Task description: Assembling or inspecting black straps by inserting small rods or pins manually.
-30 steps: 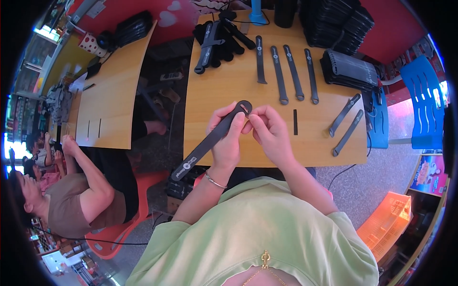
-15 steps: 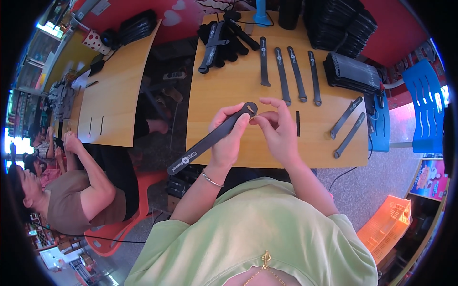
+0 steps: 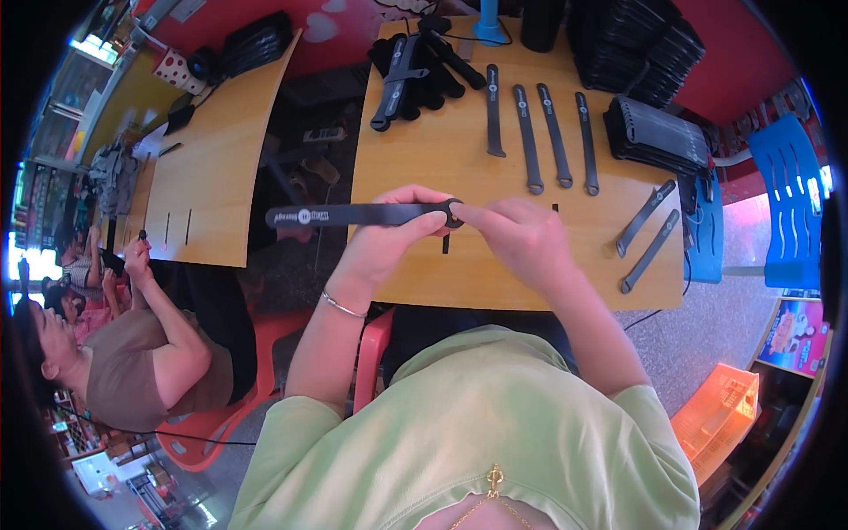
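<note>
A black strap (image 3: 353,215) with a slotted end lies level across my left hand (image 3: 382,252), whose thumb and fingers are closed on it close to that slot. At the slotted end, my right hand (image 3: 528,243) presses its fingertips against the strap, its fingers bent together. Whatever those fingertips may pinch besides the strap is hidden. Farther up the table lie several similar straps (image 3: 527,141) side by side. Two more straps (image 3: 652,247) rest slanted at the right edge.
The wooden table (image 3: 415,283) also bears a heap of black straps (image 3: 402,84) at far left, a stack of packed black pieces (image 3: 658,137) at far right and a blue stand (image 3: 488,26). A co-worker (image 3: 159,353) sits on the left. An orange crate (image 3: 717,415) stands on the floor.
The held strap has swung from slanting down-left to nearly level. My right hand has turned over, fingers now pointing left onto the slotted end.
</note>
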Motion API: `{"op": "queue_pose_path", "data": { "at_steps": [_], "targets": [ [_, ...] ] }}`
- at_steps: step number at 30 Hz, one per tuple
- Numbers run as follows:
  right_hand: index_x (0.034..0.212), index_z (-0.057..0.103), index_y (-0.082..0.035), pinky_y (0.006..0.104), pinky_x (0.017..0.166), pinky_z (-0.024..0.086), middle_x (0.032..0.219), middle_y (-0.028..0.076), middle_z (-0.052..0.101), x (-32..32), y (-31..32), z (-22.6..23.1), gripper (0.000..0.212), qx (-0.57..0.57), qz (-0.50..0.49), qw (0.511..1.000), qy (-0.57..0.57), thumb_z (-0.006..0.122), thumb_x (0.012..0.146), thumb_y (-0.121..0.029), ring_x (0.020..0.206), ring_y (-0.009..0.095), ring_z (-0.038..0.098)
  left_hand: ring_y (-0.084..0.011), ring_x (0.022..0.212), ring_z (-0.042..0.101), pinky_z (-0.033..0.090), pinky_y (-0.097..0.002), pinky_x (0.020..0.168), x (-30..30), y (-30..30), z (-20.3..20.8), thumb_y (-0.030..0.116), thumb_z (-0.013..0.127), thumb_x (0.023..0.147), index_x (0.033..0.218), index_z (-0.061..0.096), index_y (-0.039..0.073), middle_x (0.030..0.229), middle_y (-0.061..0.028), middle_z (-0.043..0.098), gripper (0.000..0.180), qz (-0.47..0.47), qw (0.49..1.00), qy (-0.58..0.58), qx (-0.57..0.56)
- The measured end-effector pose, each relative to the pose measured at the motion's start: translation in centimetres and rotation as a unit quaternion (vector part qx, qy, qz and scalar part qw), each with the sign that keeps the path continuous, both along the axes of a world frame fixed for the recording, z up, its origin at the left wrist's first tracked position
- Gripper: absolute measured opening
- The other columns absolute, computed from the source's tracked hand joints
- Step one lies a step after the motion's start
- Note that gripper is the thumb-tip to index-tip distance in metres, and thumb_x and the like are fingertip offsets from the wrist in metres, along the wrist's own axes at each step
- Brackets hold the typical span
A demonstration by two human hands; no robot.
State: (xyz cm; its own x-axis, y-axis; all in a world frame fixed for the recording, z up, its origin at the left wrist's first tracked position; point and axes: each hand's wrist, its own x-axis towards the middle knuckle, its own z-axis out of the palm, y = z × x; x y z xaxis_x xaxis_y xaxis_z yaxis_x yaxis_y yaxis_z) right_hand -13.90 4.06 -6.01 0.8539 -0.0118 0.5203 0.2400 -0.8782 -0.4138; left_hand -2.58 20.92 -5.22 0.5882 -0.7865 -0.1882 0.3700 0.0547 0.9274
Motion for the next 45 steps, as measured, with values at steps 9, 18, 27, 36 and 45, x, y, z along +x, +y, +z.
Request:
{"op": "queue_pose_path", "data": {
  "at_steps": [9,18,27,36,45],
  "targets": [
    [0.102,0.065,-0.006,0.0225,0.058,0.047,0.075,0.009,0.065,0.2,3.2,-1.2,0.022,0.411,-0.041,0.908,0.077,0.058,0.082,0.003,0.065,0.013,0.063,-0.0122,0.077,0.061,0.050,-0.0232,0.067,-3.3,-2.2,-3.6,0.000,0.074,0.073,0.104,0.043,0.003,0.085,-0.0066,0.061,0.044,0.187,0.976,-0.102,-0.049],
    [0.098,0.064,-0.001,0.0234,0.063,0.047,0.072,0.006,0.063,-0.2,3.5,-1.7,0.015,0.480,-0.054,0.869,0.110,0.055,0.086,0.001,0.066,0.010,0.059,-0.0187,0.062,0.061,0.049,-0.0274,0.062,-4.3,-1.7,-3.3,0.022,0.061,0.087,0.090,0.049,-0.001,0.075,-0.0110,0.063,0.026,0.181,0.903,-0.380,0.089],
    [0.095,0.058,0.001,0.0202,0.060,0.041,0.072,0.002,0.054,-1.1,2.7,-3.2,0.010,0.367,-0.094,0.920,0.102,0.050,0.088,0.002,0.065,0.008,0.051,-0.0350,0.071,0.055,0.042,-0.0393,0.061,-4.1,-1.9,-3.1,0.016,0.054,0.086,0.076,0.051,0.000,0.073,-0.0174,0.055,0.019,0.103,0.878,-0.460,0.084],
    [0.094,0.057,-0.001,0.0192,0.059,0.038,0.071,0.000,0.052,-2.3,2.5,-0.3,0.009,0.343,-0.091,0.932,0.070,0.050,0.089,0.001,0.065,0.006,0.048,-0.0288,0.058,0.053,0.041,-0.0357,0.056,-3.1,-0.8,-0.9,0.021,0.054,0.084,0.071,0.052,-0.001,0.062,-0.0170,0.051,0.026,0.005,0.908,-0.415,0.050],
    [0.108,0.059,-0.005,0.0152,0.051,0.025,0.077,-0.001,0.050,-4.1,-1.1,-0.2,0.036,0.326,-0.049,0.943,0.046,0.066,0.073,0.000,0.057,0.004,0.035,-0.0085,0.057,0.045,0.037,-0.0267,0.054,-4.3,-1.1,-0.1,0.020,0.045,0.091,0.070,0.049,0.004,0.060,-0.0011,0.052,0.027,0.013,0.975,-0.221,-0.007]
  ]
}}
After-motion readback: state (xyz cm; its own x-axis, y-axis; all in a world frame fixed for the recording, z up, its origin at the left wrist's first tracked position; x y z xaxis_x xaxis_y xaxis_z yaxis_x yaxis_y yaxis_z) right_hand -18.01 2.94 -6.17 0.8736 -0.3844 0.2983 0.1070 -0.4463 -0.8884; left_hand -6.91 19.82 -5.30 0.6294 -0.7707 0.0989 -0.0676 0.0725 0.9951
